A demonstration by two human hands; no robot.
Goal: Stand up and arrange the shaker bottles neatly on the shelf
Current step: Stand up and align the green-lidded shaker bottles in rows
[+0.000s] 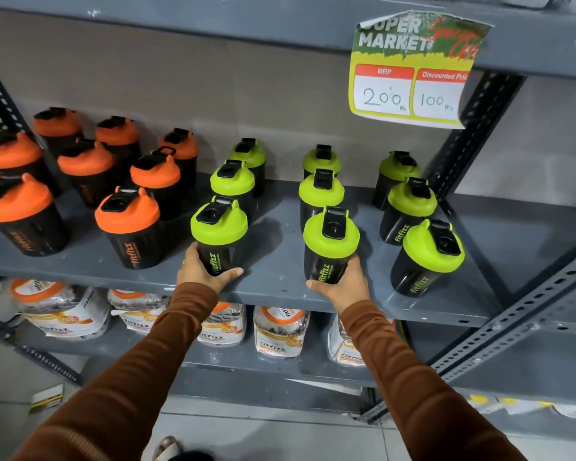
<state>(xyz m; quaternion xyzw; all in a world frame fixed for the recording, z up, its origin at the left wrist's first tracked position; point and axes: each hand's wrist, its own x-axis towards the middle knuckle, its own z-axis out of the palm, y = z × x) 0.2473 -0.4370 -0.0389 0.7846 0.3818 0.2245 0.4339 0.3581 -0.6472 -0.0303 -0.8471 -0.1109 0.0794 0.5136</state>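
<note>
Black shaker bottles stand upright in rows on the grey metal shelf [273, 281]. Several orange-lidded ones [127, 214] fill the left side and several green-lidded ones fill the right. My left hand [202, 272] grips the base of the front green-lidded bottle [218, 227] of the left green row. My right hand [341, 284] holds the base of the front green-lidded bottle [331, 237] of the middle green row. A third green row ends at the front right bottle [426, 254]. Both held bottles rest on the shelf near its front edge.
A price sign [413, 71] hangs from the shelf above at upper right. Slotted metal uprights [473, 131] frame the right side. Clear jars with orange lids [280, 331] line the lower shelf. A small box [45, 397] lies on the tiled floor at left.
</note>
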